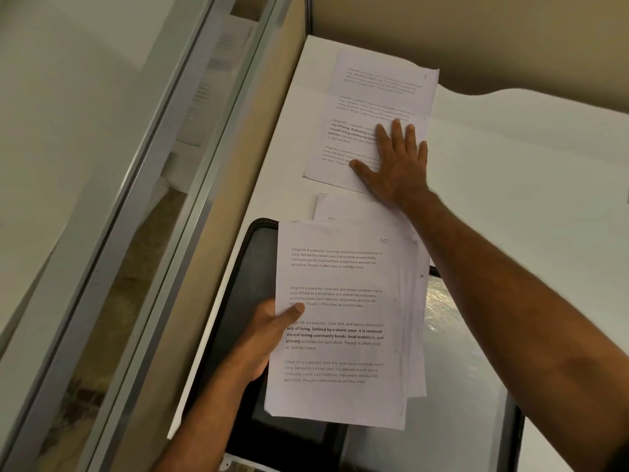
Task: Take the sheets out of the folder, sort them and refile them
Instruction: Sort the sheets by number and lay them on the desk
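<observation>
From my remote seat I saw the white desk [527, 185] filling the right of the view, pushed up against a beige partition [476, 35] at the back, with a glass panel in a metal frame [190, 185] running along the left side. Nearest me lay the black folder [258, 267], opened flat on the desk, a clear plastic sleeve [452, 352] gleaming on its right half. Over the folder hung the held stack of sheets [340, 335], printed with repeated paragraphs, the top page marked "10" by hand at its upper right corner, the lower pages fanned out to the right. Farther up the desk, well clear of the folder, sat a sorted sheet [374, 107] lying flat, and just below it another loose sheet [343, 207] peeked out from behind the held stack. The right hand [396, 161] was spread out, fingers straight, palm pressing flat on the lower right part of that sorted sheet. The left hand [262, 338] gripped the stack by its left edge, thumb clamped across the printed face, fingers hidden underneath.
</observation>
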### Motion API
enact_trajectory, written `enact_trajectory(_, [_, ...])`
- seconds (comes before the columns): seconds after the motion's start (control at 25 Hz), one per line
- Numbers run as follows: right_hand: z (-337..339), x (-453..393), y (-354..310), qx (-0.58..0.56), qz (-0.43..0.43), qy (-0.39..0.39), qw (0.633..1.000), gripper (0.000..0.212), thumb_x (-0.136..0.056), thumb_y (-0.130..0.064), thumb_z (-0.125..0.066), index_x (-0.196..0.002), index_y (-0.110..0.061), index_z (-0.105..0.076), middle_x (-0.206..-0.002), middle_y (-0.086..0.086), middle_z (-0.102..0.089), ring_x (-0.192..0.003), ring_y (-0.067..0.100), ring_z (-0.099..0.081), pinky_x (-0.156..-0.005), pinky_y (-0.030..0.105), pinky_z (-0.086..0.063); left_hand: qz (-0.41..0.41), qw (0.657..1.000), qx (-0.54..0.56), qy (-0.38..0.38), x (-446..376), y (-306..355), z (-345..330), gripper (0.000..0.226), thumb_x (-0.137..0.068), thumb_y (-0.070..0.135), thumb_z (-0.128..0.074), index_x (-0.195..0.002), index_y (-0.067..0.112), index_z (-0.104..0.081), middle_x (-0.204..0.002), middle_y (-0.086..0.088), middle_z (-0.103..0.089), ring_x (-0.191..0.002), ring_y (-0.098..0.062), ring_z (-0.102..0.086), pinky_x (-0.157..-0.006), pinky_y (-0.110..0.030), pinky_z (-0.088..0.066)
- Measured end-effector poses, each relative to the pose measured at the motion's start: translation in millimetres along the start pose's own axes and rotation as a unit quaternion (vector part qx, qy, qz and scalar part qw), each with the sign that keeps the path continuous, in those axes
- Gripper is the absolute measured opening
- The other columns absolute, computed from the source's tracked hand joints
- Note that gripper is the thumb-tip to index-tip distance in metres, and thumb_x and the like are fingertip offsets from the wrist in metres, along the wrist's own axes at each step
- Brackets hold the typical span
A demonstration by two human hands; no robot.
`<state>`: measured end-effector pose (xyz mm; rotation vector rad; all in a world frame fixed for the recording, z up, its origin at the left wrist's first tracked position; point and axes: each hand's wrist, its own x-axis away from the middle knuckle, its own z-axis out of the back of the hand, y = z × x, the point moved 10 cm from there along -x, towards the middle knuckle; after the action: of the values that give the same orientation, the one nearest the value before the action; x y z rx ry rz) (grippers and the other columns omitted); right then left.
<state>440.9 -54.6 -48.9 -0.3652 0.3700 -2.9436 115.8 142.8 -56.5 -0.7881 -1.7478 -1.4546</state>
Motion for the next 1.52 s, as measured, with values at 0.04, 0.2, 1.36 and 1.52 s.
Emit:
enact_trajectory(0.04, [-0.7,-2.6,-1.8,0.0,0.003,0.0,1.0,0.095,-0.095,-0.081,-0.032,-0.167,-0.024,-0.009,-0.175,0.009,0.0,-0.161,0.035,0.005,-0.127,0.059,0.0,0.001,1.0,0.002,-0.002,-0.3,-0.4,-0.2,0.02,-0.103,0.016,-0.059,-0.12,0.015,-0.068,-0.11,-0.007,-0.078,-0.098,-0.025,-0.076,-0.081,-0.041,-0.062])
enact_trajectory(0.2, [-2.8,-4.2,-9.2,0.007,0.006,0.005,1.0,0.094,-0.095,-0.081,-0.031,-0.167,-0.023,-0.009,-0.175,0.01,0.0,-0.161,0.035,0.004,-0.127,0.059,0.0,0.001,1.0,0.004,-0.007,-1.3,-1.6,0.7,0.02,-0.103,0.016,-0.059,-0.12,0.016,-0.068,-0.111,-0.007,-0.078,-0.098,-0.025,-0.076,-0.081,-0.04,-0.062])
enact_trajectory(1.36, [13.0,333.4,89.2,-0.57,-0.245,0.17,0.765,0.028,-0.102,-0.023,-0.06,-0.13,-0.023,-0.062,-0.129,-0.011,-0.066,-0.12,0.012,-0.065,-0.104,0.038,-0.054,-0.036,0.999,0.035,0.01,18.0,1.9,-5.2,0.019,-0.102,0.012,-0.061,-0.12,0.012,-0.067,-0.123,-0.012,-0.073,-0.115,-0.031,-0.069,-0.097,-0.047,-0.057])
enact_trajectory(1.52, [-1.2,357.2,67.4,-0.6,-0.256,0.078,0.754,0.03,-0.104,-0.041,-0.06,-0.129,-0.025,-0.061,-0.119,-0.015,-0.069,-0.105,0.004,-0.069,-0.084,0.024,-0.056,-0.037,0.998,0.04,-0.027,29.6,-8.7,-15.2,0.022,-0.102,0.011,-0.06,-0.123,0.011,-0.068,-0.126,-0.013,-0.072,-0.119,-0.031,-0.068,-0.1,-0.049,-0.056])
